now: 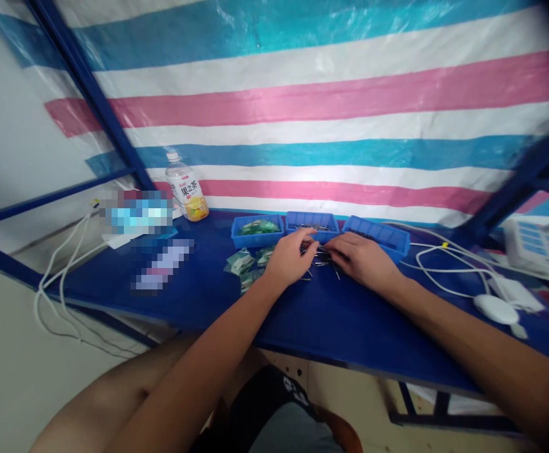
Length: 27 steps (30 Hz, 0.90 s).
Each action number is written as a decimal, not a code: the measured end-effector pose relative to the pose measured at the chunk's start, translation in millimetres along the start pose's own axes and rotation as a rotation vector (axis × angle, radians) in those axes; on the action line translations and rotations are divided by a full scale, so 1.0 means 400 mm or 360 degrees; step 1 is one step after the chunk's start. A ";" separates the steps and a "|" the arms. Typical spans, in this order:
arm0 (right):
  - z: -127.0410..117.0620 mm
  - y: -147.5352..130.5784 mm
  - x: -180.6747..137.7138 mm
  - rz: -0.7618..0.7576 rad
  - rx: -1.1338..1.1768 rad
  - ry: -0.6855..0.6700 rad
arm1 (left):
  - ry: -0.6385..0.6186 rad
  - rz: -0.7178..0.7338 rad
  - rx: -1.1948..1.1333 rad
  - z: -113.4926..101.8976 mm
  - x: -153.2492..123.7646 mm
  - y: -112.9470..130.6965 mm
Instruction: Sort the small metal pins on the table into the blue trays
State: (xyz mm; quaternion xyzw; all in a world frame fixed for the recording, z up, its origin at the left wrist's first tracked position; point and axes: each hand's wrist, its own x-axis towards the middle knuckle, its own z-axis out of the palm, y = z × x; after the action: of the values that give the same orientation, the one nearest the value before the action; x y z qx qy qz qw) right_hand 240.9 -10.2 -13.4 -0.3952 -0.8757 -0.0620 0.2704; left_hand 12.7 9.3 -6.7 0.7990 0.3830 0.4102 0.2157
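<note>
On the blue tabletop lies a loose pile of thin dark metal rods (320,263), between my two hands. My left hand (289,257) is at the pile's left side, thumb and forefinger bent towards each other. From the right, my right hand (362,257) reaches in with its fingers closed together at the rods. The fingertips nearly meet, and what they pinch is too small to make out. Small clear packets with green (243,263) lie just left of my left hand. Behind the hands stand a blue bin of green packets (258,239), a middle bin of thin rods (312,218) and a right bin (397,242) with dark contents.
A drink bottle (187,192) stands at the back left, near blurred items. White cables (437,267) and a round white charger (495,309) lie on the right. Blue frame posts (90,88) rise at both sides, before a striped sheet (303,113).
</note>
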 end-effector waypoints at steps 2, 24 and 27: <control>-0.004 0.005 -0.002 0.0081 0.0090 0.0060 | 0.0000 0.0011 0.0000 0.000 -0.001 0.002; 0.006 -0.029 -0.004 0.0667 0.0800 0.0342 | -0.0150 0.0161 0.0029 -0.001 -0.003 0.001; 0.011 -0.030 -0.008 0.0694 0.0945 0.0329 | -0.0154 0.0135 -0.0079 -0.003 -0.001 0.002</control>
State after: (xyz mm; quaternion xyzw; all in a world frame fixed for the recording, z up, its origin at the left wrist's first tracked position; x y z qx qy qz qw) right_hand 232.1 -19.0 -17.7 -0.4685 -0.7189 0.2138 0.4669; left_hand 11.9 8.4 -5.6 0.8278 0.3276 0.3894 0.2361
